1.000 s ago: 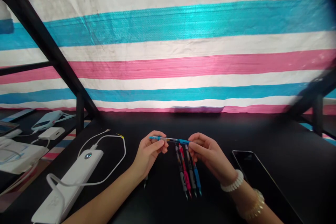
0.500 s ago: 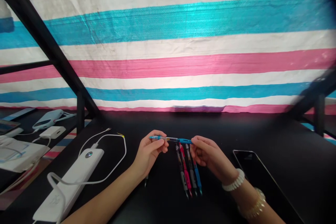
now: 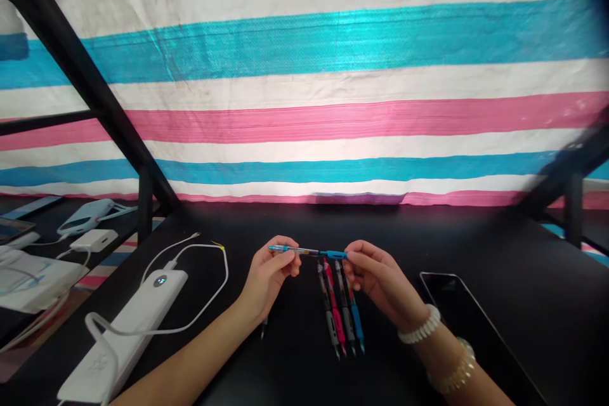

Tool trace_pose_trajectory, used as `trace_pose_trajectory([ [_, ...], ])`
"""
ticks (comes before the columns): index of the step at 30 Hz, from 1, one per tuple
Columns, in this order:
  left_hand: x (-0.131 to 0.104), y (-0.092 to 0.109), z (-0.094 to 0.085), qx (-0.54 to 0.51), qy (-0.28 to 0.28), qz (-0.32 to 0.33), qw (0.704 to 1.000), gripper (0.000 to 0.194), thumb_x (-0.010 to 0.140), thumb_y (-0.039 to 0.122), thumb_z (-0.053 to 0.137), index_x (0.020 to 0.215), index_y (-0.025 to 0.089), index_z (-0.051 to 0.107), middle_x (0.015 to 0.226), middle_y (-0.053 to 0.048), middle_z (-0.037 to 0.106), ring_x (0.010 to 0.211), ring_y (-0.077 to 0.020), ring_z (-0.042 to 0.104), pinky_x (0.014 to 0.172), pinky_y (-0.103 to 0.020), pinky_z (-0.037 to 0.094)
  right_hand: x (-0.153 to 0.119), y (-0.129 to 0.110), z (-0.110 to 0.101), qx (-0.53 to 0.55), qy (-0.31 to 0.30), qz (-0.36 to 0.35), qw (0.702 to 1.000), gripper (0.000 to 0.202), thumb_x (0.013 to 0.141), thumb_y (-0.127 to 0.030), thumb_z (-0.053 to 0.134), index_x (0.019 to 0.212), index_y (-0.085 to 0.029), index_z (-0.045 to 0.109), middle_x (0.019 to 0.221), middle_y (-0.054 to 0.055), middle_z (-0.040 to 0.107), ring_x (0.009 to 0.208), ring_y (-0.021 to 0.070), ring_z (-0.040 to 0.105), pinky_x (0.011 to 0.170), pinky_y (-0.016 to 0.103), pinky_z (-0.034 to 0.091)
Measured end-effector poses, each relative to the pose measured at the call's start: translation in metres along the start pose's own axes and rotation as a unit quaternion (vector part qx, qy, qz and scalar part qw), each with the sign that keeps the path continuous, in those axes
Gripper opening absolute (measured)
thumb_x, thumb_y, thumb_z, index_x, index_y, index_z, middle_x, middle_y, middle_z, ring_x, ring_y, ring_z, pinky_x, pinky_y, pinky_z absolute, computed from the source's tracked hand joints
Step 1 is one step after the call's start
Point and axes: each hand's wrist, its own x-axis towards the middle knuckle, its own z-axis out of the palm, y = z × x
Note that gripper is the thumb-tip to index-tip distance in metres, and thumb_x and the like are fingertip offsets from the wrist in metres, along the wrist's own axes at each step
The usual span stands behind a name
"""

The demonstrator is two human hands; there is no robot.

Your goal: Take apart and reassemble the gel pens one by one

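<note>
A blue pen [image 3: 309,252] with a clear barrel is held level above the black table [image 3: 228,219]. My left hand [image 3: 271,269] is closed on its left end, between thumb and fingers. At the other end, my right hand [image 3: 375,269] pinches the blue grip, and the tip is hidden by the fingers. Below, several pens lie side by side on the table: a grey one [image 3: 329,317], a pink one [image 3: 337,317], another grey one [image 3: 348,320] and a blue one [image 3: 356,323]. The tip of one more pen [image 3: 264,328] shows beside my left wrist.
A white power bank [image 3: 126,336] with a looped white cable [image 3: 227,273] lies at left. Right of my right wrist rests a black phone [image 3: 476,323]. Chargers and cables sit on a shelf [image 3: 128,219] at far left. Black frame bars and a striped sheet [image 3: 304,120] border the table.
Both hands and the pen between them have shifted very slightly left in the picture. The grip on the pen looks the same, and the pens on the table lie as before.
</note>
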Motion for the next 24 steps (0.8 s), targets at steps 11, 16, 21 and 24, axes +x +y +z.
trace_pose_trajectory([
  [11, 0.0002, 0.0019, -0.0010, -0.019, 0.014, -0.004, 1.000, 0.011, 0.071, 0.019, 0.070, 0.079, 0.015, 0.064, 0.060, 0.000, 0.059, 0.055, -0.0103, 0.050, 0.055, -0.022, 0.039, 0.0023, 0.0011, -0.0032, 0.063, 0.035, 0.008, 0.997, 0.015, 0.068, -0.021, 0.069, 0.071, -0.019, 0.054, 0.054, -0.004, 0.048, 0.051, 0.0095, 0.039, 0.045, 0.021, 0.025],
  [16, 0.0020, -0.0006, -0.0053, -0.025, 0.025, 0.010, 0.999, 0.009, 0.073, 0.019, 0.069, 0.079, 0.015, 0.064, 0.058, 0.001, 0.057, 0.055, -0.0101, 0.048, 0.054, -0.021, 0.038, 0.0035, -0.0001, -0.0033, 0.079, 0.055, -0.004, 0.995, 0.013, 0.065, -0.019, 0.066, 0.067, -0.019, 0.054, 0.051, -0.004, 0.044, 0.048, 0.0092, 0.034, 0.044, 0.022, 0.021],
  [21, 0.0032, -0.0032, -0.0082, -0.042, 0.026, 0.019, 0.999, 0.005, 0.075, 0.018, 0.067, 0.078, 0.015, 0.064, 0.058, 0.001, 0.055, 0.055, -0.0098, 0.047, 0.055, -0.021, 0.036, 0.0042, -0.0021, -0.0033, 0.090, 0.072, -0.004, 0.993, 0.013, 0.063, -0.019, 0.066, 0.065, -0.019, 0.053, 0.049, -0.005, 0.042, 0.046, 0.0083, 0.032, 0.042, 0.021, 0.020],
  [24, 0.0028, -0.0025, -0.0076, -0.042, 0.029, 0.022, 0.998, 0.005, 0.075, 0.018, 0.066, 0.078, 0.015, 0.064, 0.057, 0.001, 0.055, 0.055, -0.0100, 0.047, 0.055, -0.021, 0.036, 0.0041, -0.0030, -0.0032, 0.098, 0.081, -0.013, 0.992, 0.013, 0.063, -0.019, 0.066, 0.064, -0.019, 0.054, 0.048, -0.005, 0.041, 0.046, 0.0085, 0.032, 0.042, 0.021, 0.021],
])
